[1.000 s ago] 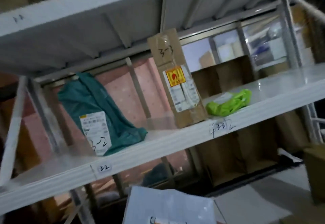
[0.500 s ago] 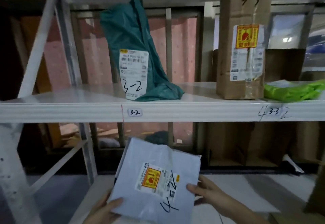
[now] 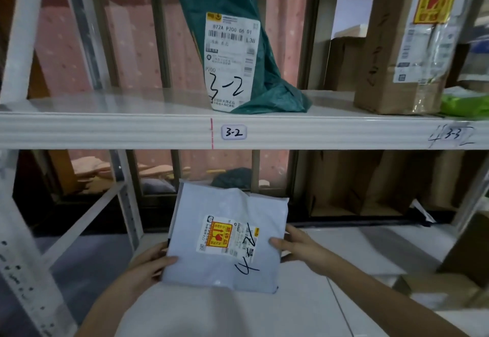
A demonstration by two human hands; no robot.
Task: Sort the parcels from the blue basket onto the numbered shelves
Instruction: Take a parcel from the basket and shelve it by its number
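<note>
Shelving fills the view: one white metal shelf runs across at mid height, two number tags on its front edge, one sticker reading 3-2 near the middle and one scrawled 3-3 mark at the right. Three parcels on that shelf. One tall cardboard box stands upright at the right, labels on its face. One teal plastic bag stands above the 3-2 sticker, its white label handwritten 3-2. One green bag lies just beside the box at the right edge, mostly cut off. Below the shelf, brown cartons stand at the back right. One grey mailer parcel is in my two hands, held flat below the shelf edge, label up, handwritten mark starting with 4. My left hand grips its lower left corner, thumb on top. My right hand grips its right edge, thumb on top, fingers underneath.
</note>
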